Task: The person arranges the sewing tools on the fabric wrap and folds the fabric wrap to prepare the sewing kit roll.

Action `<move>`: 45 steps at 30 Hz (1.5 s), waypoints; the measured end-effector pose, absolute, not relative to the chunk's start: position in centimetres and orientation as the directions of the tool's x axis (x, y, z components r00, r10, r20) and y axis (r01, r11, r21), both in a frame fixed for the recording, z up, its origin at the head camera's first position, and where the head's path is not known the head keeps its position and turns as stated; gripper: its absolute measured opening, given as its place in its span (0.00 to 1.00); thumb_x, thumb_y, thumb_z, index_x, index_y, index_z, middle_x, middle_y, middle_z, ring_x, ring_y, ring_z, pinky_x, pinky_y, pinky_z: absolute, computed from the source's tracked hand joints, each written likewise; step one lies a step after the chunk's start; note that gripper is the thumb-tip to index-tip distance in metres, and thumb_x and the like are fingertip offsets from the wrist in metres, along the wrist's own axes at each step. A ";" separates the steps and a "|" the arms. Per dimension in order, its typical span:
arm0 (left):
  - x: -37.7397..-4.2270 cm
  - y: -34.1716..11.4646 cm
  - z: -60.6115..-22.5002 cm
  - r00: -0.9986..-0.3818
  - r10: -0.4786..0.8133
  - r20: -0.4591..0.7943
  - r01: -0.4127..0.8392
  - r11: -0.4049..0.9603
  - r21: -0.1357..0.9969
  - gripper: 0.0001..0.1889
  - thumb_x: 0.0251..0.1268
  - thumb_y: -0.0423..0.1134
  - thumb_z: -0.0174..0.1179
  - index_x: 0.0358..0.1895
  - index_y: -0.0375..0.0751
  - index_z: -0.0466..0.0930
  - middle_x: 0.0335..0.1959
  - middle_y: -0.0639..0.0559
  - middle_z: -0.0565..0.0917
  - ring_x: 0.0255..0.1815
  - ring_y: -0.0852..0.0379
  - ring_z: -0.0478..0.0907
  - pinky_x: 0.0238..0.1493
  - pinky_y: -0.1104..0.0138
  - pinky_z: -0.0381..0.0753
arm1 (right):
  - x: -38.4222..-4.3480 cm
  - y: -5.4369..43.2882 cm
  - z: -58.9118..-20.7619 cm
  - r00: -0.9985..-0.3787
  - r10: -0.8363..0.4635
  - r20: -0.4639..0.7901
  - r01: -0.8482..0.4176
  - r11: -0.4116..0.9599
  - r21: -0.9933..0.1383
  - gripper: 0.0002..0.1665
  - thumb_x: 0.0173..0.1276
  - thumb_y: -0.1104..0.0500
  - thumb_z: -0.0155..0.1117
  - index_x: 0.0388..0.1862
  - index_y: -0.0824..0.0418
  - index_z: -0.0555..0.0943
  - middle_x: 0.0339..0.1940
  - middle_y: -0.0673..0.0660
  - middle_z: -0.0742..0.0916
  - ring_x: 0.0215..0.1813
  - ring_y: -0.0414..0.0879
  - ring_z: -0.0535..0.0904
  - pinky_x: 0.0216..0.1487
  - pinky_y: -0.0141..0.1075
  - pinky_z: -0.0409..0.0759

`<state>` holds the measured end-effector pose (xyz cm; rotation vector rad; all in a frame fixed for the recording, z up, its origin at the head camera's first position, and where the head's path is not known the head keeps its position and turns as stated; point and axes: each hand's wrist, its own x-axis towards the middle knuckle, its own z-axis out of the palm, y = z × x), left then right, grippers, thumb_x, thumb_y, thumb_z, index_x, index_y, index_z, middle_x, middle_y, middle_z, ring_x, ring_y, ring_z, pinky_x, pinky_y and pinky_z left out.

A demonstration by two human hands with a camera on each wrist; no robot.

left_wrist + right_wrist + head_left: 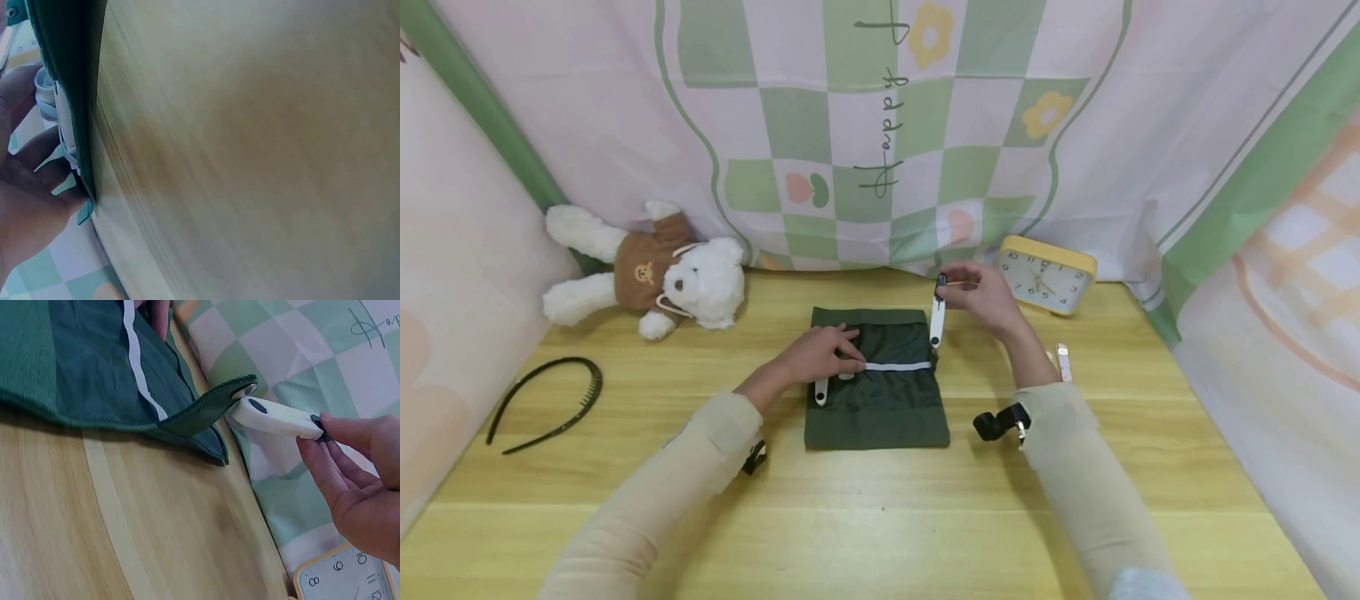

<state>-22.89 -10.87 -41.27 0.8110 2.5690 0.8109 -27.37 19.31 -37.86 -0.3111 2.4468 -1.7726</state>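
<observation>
A dark green fabric case (pixel 876 427) lies unfolded on the table, with a white elastic band (pixel 898 367) across its inside. My left hand (pixel 823 354) pinches the left part of the band between thumb and fingers. Below it, a white tool with a dark dot (pixel 822 393) lies in the case, partly covered by the hand. My right hand (pixel 981 296) holds a slim white tool (pixel 275 419) by its black end with the fingertips. That tool's rounded white end points down, right at the case's snap tab (pixel 212 403).
A white plush bear in a brown top (pixel 647 271) lies at the back left, above a black headband (pixel 553 408). At the back right stands a yellow alarm clock (pixel 1047 275). A small whitish tool (pixel 1063 362) lies beside the right forearm. A patterned curtain (pixel 865 125) closes off the back.
</observation>
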 end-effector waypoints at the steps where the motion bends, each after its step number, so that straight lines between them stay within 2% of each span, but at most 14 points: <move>1: -22.9 -10.9 -41.3 -0.785 0.605 -0.131 0.419 0.675 0.607 0.13 0.73 0.46 0.64 0.51 0.45 0.90 0.75 0.41 0.68 0.81 0.39 0.50 0.77 0.41 0.44 | -27.4 19.1 -37.8 -0.975 -0.217 0.043 -0.106 0.285 -0.953 0.27 0.72 0.68 0.65 0.67 0.74 0.73 0.58 0.69 0.79 0.48 0.47 0.84 0.53 0.44 0.84; 8: -22.9 -10.9 -41.3 -0.785 0.606 -0.127 0.423 0.674 0.606 0.12 0.73 0.46 0.64 0.50 0.45 0.90 0.74 0.41 0.68 0.81 0.39 0.50 0.77 0.40 0.42 | -27.5 17.7 -38.0 -0.984 -0.165 0.061 -0.093 0.191 -0.977 0.26 0.71 0.70 0.65 0.66 0.75 0.73 0.58 0.68 0.79 0.48 0.46 0.82 0.49 0.39 0.85; 17: -22.9 -10.8 -41.1 -0.786 0.602 -0.138 0.421 0.686 0.594 0.12 0.73 0.46 0.64 0.50 0.46 0.90 0.74 0.41 0.68 0.80 0.39 0.50 0.77 0.40 0.43 | -27.4 16.2 -38.4 -0.982 -0.183 0.049 -0.076 0.143 -0.987 0.27 0.69 0.73 0.66 0.65 0.75 0.72 0.54 0.65 0.80 0.46 0.46 0.83 0.49 0.41 0.85; 22: -23.0 -10.8 -41.2 -0.786 0.604 -0.131 0.418 0.675 0.608 0.12 0.72 0.45 0.65 0.49 0.45 0.91 0.74 0.40 0.69 0.80 0.37 0.51 0.77 0.42 0.48 | -27.4 15.4 -39.0 -0.978 -0.202 0.058 -0.089 0.145 -0.985 0.25 0.68 0.73 0.65 0.63 0.76 0.72 0.52 0.65 0.80 0.46 0.46 0.83 0.51 0.44 0.85; 28: -23.1 -10.8 -41.2 -0.784 0.609 -0.122 0.417 0.662 0.623 0.11 0.71 0.44 0.65 0.49 0.45 0.91 0.73 0.40 0.70 0.80 0.37 0.51 0.76 0.44 0.52 | -27.3 14.4 -39.4 -0.976 -0.214 0.043 -0.069 0.116 -0.991 0.27 0.68 0.75 0.65 0.65 0.77 0.71 0.53 0.65 0.80 0.49 0.48 0.83 0.49 0.42 0.85; 31: -23.1 -10.8 -41.2 -0.781 0.614 -0.118 0.420 0.655 0.628 0.11 0.71 0.44 0.66 0.48 0.45 0.91 0.72 0.39 0.71 0.80 0.37 0.51 0.76 0.45 0.53 | -27.2 13.9 -39.4 -0.973 -0.226 0.039 -0.069 0.125 -0.990 0.27 0.68 0.74 0.65 0.64 0.77 0.71 0.53 0.66 0.80 0.50 0.50 0.83 0.49 0.43 0.85; 38: -23.2 -10.7 -41.0 -0.774 0.623 -0.114 0.429 0.648 0.630 0.11 0.71 0.44 0.66 0.48 0.44 0.91 0.71 0.38 0.72 0.79 0.35 0.53 0.75 0.45 0.55 | -27.1 13.0 -39.6 -0.965 -0.260 0.023 -0.069 0.170 -0.983 0.25 0.70 0.73 0.64 0.64 0.76 0.72 0.55 0.68 0.79 0.53 0.57 0.82 0.54 0.54 0.82; 45: -23.3 -10.7 -41.0 -0.773 0.625 -0.112 0.429 0.644 0.633 0.11 0.71 0.43 0.66 0.48 0.43 0.91 0.71 0.37 0.72 0.79 0.34 0.53 0.75 0.45 0.56 | -27.1 12.5 -39.9 -0.951 -0.308 -0.007 -0.074 0.251 -0.965 0.24 0.73 0.69 0.63 0.65 0.74 0.71 0.59 0.68 0.78 0.57 0.62 0.80 0.53 0.50 0.83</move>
